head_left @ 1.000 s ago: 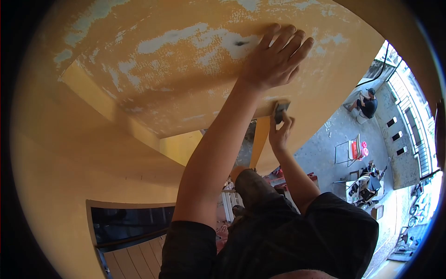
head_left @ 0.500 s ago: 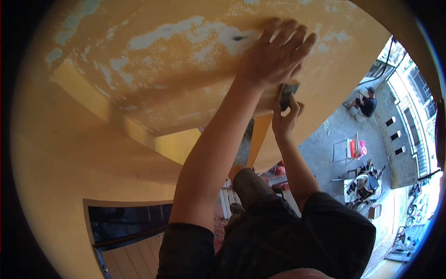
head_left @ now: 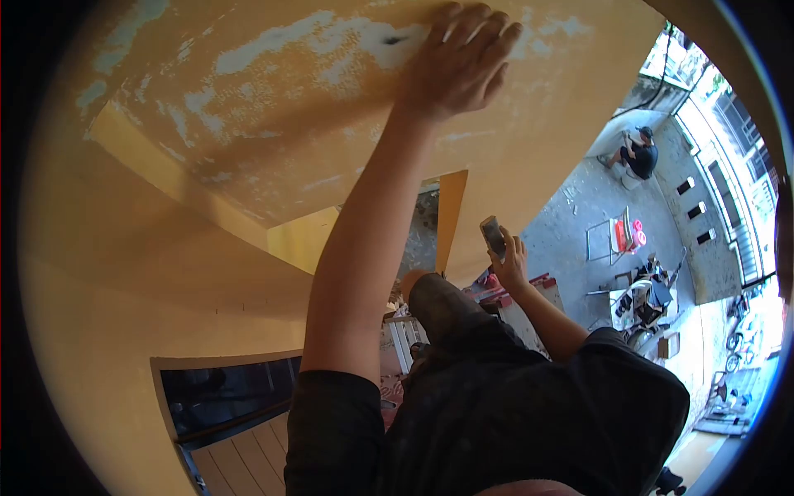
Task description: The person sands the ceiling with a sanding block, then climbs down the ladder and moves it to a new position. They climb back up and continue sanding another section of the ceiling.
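My left hand (head_left: 459, 62) reaches up and lies against the orange-painted surface (head_left: 331, 149), its fingers stretched out and holding nothing. Patches where the paint is worn through to white run beside it, with a small dark spot just left of the fingers. Lower and to the right, my right hand (head_left: 511, 266) grips a small sanding block (head_left: 493, 236), grey on its face with tan edges. That block is held away from the painted surface.
Far below on the concrete floor, another person (head_left: 638, 157) sits by a wall. A folding chair (head_left: 616, 236) with red things and a cluttered table (head_left: 649, 302) stand there. A metal ladder (head_left: 401, 343) shows beneath me, and a dark window (head_left: 223, 397) is at lower left.
My right hand has come down from the painted surface with the sanding block, toward my body. My left hand sits a little farther up and left in view, still against the surface.
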{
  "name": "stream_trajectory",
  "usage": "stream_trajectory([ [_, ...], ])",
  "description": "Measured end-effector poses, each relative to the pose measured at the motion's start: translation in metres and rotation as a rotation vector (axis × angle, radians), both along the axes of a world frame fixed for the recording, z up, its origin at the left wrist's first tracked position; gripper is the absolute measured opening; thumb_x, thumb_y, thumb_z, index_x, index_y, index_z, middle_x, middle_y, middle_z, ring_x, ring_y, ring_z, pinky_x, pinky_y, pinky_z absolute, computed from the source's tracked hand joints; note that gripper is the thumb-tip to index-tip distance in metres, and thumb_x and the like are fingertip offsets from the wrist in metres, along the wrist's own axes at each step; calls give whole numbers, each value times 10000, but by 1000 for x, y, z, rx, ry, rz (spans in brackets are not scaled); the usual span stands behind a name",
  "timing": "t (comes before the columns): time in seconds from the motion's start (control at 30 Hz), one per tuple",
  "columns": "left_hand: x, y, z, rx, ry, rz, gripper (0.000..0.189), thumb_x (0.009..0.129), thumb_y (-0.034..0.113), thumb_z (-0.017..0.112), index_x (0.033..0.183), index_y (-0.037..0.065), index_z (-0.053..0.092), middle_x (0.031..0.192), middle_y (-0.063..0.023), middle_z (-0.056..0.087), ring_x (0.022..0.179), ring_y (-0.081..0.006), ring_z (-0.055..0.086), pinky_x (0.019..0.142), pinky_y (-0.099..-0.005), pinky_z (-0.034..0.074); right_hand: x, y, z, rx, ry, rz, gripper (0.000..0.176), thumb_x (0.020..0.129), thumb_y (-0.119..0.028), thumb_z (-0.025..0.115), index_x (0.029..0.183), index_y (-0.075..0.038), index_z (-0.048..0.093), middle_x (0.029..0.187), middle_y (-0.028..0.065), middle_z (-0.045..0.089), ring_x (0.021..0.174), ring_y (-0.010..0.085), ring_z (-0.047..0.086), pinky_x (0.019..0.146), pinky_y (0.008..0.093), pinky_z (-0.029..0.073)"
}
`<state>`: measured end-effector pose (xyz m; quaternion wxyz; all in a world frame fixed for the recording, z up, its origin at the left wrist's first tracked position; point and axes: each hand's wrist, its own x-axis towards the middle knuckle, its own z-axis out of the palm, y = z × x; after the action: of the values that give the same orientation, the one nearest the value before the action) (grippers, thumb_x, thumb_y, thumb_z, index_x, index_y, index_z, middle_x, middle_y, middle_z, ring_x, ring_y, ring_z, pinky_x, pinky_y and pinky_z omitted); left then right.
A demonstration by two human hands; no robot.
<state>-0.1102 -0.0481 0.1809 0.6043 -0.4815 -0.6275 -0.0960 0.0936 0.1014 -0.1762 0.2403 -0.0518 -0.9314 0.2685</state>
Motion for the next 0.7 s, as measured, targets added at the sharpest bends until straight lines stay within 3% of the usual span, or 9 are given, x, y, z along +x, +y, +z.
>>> stream_trajectory([
  [0.17, 8, -4, -12, 45, -121, -204, 509, 842, 216, 616, 1318, 110, 472, 1278, -76, 553, 1204, -277, 500, 1057, -490, 339, 33, 15, -26, 20, -104, -53, 678, 820, -179, 656, 1423, -85, 359, 1117, 195, 515, 1010, 406, 493, 888, 521, 384],
  [0.23, 13, -13, -29, 39, -279, -290, 502, 849, 198, 612, 1320, 103, 468, 1293, -112, 539, 1203, -302, 507, 1054, -497, 349, 42, 16, -43, -52, -102, -123, 677, 822, -167, 646, 1427, -84, 354, 1137, 197, 509, 1039, 409, 490, 905, 513, 386],
  [0.3, 25, -25, -53, 2, -326, -275, 475, 844, 166, 611, 1297, 88, 490, 1246, -144, 548, 1145, -327, 536, 964, -489, 413, 54, 21, -65, -116, -133, -164, 662, 831, -165, 630, 1428, -84, 356, 1179, 204, 500, 1087, 411, 482, 923, 509, 384],
  [0.37, 34, -35, -81, -76, -425, -286, 444, 833, 132, 616, 1264, 79, 519, 1202, -151, 557, 1092, -332, 554, 904, -471, 438, 57, 20, -85, 63, -137, -185, 637, 836, -171, 620, 1416, -82, 372, 1221, 195, 496, 1125, 404, 477, 932, 502, 384],
  [0.5, 38, -45, -101, -130, -535, -359, 410, 818, 78, 621, 1223, 76, 556, 1165, -160, 563, 1037, -323, 574, 868, -434, 458, 45, 11, -76, 54, -149, -244, 615, 832, -182, 619, 1402, -108, 398, 1247, 158, 502, 1129, 377, 487, 925, 490, 389],
  [0.7, 19, -59, -77, -32, -399, -339, 327, 849, 71, 615, 1175, 48, 594, 1143, -144, 575, 1033, -316, 580, 865, -428, 463, 46, 2, -51, 75, -305, -293, 621, 829, -215, 648, 1404, -156, 421, 1184, 117, 549, 1068, 329, 533, 900, 446, 401],
])
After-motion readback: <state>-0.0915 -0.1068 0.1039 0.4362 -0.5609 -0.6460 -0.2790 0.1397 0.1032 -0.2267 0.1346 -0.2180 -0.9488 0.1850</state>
